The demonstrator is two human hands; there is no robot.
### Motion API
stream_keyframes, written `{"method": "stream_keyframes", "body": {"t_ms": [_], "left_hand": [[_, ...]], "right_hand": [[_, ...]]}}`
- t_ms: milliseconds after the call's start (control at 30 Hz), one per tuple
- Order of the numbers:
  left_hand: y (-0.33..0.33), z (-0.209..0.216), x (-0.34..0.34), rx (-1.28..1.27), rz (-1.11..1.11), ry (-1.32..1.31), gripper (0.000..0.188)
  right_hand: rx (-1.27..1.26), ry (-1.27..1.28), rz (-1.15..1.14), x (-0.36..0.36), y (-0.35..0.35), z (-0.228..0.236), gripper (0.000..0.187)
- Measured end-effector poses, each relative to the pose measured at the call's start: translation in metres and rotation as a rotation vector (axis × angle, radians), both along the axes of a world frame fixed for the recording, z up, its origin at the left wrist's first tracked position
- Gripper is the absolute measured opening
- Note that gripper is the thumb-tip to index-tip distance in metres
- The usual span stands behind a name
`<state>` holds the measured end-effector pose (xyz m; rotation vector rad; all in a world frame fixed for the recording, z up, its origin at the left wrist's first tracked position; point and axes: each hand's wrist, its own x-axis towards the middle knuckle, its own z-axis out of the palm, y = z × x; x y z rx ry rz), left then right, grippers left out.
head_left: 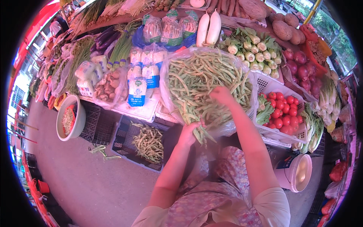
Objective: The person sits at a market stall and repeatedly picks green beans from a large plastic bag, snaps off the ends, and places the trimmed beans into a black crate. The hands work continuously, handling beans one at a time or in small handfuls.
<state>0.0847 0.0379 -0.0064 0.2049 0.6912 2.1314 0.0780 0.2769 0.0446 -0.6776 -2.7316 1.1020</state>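
A large heap of long green beans (204, 72) fills a clear plastic bag (165, 72) on the stall in front of me. My left hand (189, 132) is closed around a bunch of green beans (191, 116) at the heap's near edge, and bean ends stick out below the fingers. My right hand (223, 95) is over the middle of the heap, its fingers curled down against the beans. Whether a bean is between those fingers is hidden. Both forearms reach up from the lower edge.
A blue crate (123, 142) with more beans stands on the floor to the left, beside a pale tub (77, 126). At right are a white crate (264, 81) of tomatoes and a bucket (283, 178). Packaged mushrooms (137, 92) and white radishes (214, 28) lie around the heap.
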Motion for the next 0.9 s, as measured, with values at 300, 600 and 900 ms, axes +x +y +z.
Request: {"method": "stream_keyframes", "body": {"t_ms": [300, 600, 900], "left_hand": [[0.003, 0.003, 0.000, -0.005, 0.008, -0.037, 0.032], [0.003, 0.002, -0.004, -0.012, 0.021, -0.023, 0.031], [0.004, -0.001, -0.003, -0.013, 0.029, -0.026, 0.031]], "right_hand": [[-1.408, 0.232, -0.080, 0.002, 0.020, 0.027, 0.017], [0.446, 0.009, 0.145, -0.025, -0.015, -0.044, 0.020], [-0.107, 0.166, -0.110, -0.018, 0.026, -0.002, 0.028]]}}
